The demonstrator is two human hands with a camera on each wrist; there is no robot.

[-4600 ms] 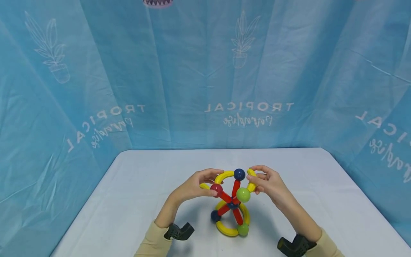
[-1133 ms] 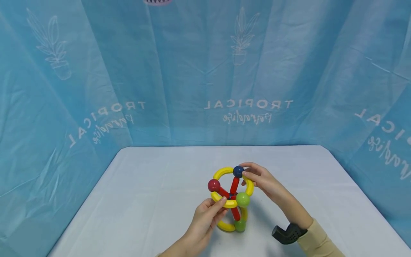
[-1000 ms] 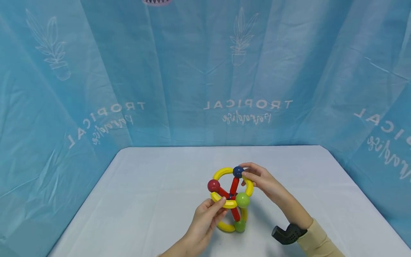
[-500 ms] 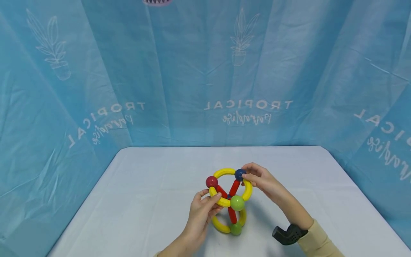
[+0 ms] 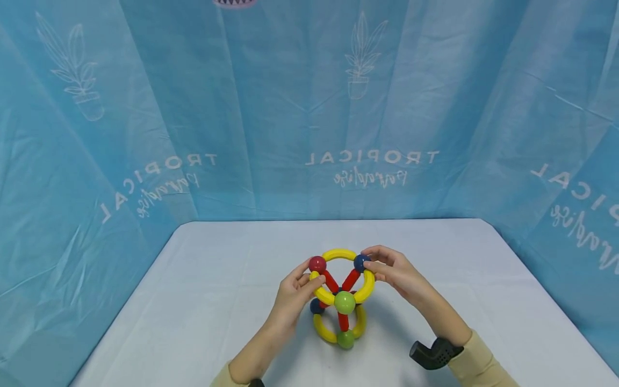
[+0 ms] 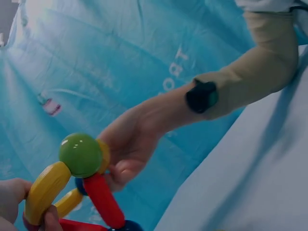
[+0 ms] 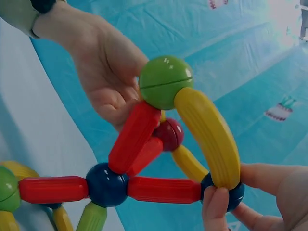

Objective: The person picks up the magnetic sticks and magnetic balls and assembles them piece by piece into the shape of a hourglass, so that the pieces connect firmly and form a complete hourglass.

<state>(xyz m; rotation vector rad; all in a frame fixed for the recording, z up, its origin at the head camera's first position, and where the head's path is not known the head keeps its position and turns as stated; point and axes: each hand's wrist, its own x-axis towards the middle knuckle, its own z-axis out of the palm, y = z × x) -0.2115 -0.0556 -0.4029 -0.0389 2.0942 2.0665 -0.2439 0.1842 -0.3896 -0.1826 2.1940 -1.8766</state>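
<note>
A ball-and-rod building toy stands on the table, two yellow rings joined by straight red rods (image 5: 352, 279). In the head view my left hand (image 5: 288, 298) pinches a curved yellow rod (image 5: 321, 293) beside the red ball (image 5: 317, 264). On the other side my right hand (image 5: 401, 274) grips the dark blue ball (image 7: 236, 195) where another curved yellow rod (image 7: 211, 137) meets it. A light green ball (image 5: 345, 302) joins both rods at the front of the upper ring. The lower ring bears a green ball (image 5: 345, 339) and a dark blue ball (image 5: 316, 306).
A white-covered table (image 5: 193, 301) lies under the toy. Behind and at both sides hangs a blue curtain (image 5: 271, 107) with printed plants and lettering. A black wrist device (image 5: 436, 353) sits on the right forearm.
The toy has turned, bringing the green balls leftward to the front. My left hand has risen with its curved yellow rod, whose loose end now meets the red ball. The right hand keeps its hold.
</note>
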